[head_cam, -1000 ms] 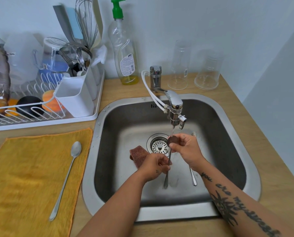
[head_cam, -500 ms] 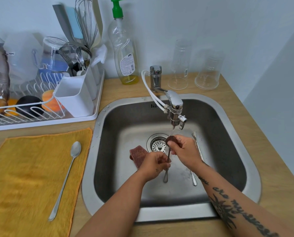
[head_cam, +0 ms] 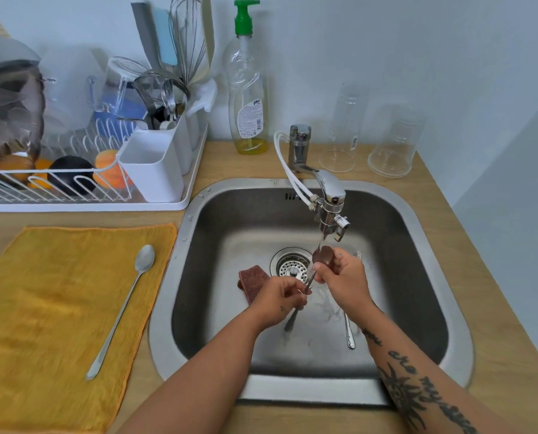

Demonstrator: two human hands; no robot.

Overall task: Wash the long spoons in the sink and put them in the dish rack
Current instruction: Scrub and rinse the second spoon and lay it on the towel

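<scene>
Three long spoons are in sight. Nearest, toward the worktop's front left corner, one spoon lies alone on a yellow cloth. Its handle tip points at the near edge and its bowl lies farther back and a little right, so its long axis slants across the cloth.

A second spoon lies on the floor of the sink, right of centre and partly under my right forearm. It runs near to far with its handle end toward me.

The third spoon is in both my hands above the sink floor. My left grip pinches the lower handle. My right grip is curled round the neck just beneath the bowl. This spoon stands steeply, tilted, with the handle end down and toward me and the bowl up and away, in the water running from the tap.

One reddish-brown scrubbing pad lies on the sink floor just left of my left grip, beside the drain strainer.

Farther back, at the worktop's left edge, the white dish rack holds orange and dark rounded pieces that I cannot identify, along with clear vessels. Its cutlery holder has a whisk, flat utensils and some metal cutlery standing in the rear compartments.

Along the back edge stand one soap bottle with a green pump, which holds a little yellow liquid, and two clear glasses, well apart from the rack.
</scene>
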